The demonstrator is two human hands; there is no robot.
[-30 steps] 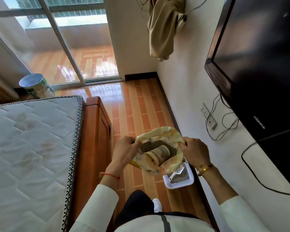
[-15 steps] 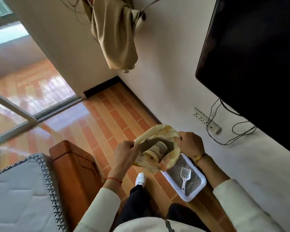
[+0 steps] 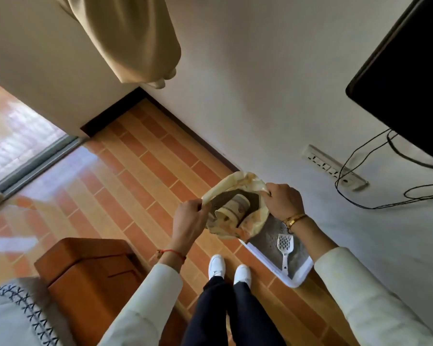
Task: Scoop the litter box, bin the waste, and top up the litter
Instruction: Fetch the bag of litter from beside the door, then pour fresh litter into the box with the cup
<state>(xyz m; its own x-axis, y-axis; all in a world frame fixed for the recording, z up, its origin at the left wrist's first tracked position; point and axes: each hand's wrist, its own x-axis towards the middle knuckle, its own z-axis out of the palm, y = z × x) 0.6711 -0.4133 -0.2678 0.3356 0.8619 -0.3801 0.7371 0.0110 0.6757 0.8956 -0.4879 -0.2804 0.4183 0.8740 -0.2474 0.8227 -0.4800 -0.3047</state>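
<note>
The person stands over the litter box (image 3: 299, 278), a white-rimmed tray on the tiled floor against the wall, and holds a yellowish bag (image 3: 254, 222) in the air just above the tray's far end. The left hand (image 3: 189, 216) is curled on the bag's near-left edge and the right hand (image 3: 281, 201) pinches its far-right edge, so the mouth is pulled wide between them. Inside the bag lies grey granular material that looks like litter, and on it a paper cup (image 3: 233, 211) tipped on its side, probably meant as a measure. In the tray, grey litter covers the bottom, and a white slotted scoop (image 3: 285, 248) rests on it, handle toward the tray's near corner and touched by neither hand. Whether the litter has been sifted cannot be told from here; no clumps show, but the surface is too small and blurred to judge. No waste bin shows anywhere near the tray, so binning cannot be confirmed either. With the bag open over the tray, the step in hand appears to be the top-up: fresh litter would be poured or ladled into the tray, and nothing is falling yet.
</note>
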